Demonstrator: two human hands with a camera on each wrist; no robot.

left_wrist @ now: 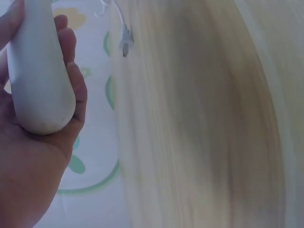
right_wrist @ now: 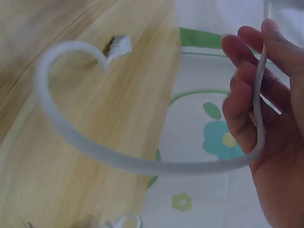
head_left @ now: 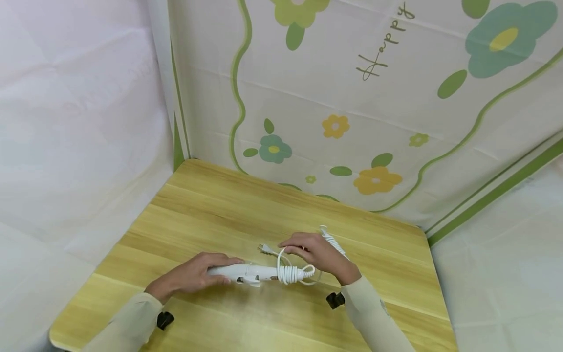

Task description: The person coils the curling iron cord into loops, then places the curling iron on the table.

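Observation:
A white rod-shaped handheld appliance (head_left: pixel 261 272), its exact kind unclear, is held above the wooden table. My left hand (head_left: pixel 203 272) grips its left part; in the left wrist view the rounded end of the appliance (left_wrist: pixel 42 95) lies against the palm. White cord (head_left: pixel 288 275) is wound in several turns round its right part. My right hand (head_left: pixel 314 249) pinches a length of cord (right_wrist: pixel 259 99) between thumb and finger, and the cord bows out in a wide loop. A two-pin plug (head_left: pixel 266 249) is beyond the appliance.
Behind my right hand lies a second bundle of coiled white cord (head_left: pixel 334 242), partly hidden by the hand. The wooden table (head_left: pixel 211 195) meets a flowered cloth wall (head_left: pixel 299 88) at the back. Pale cloth (head_left: pixel 79 122) hangs at the left.

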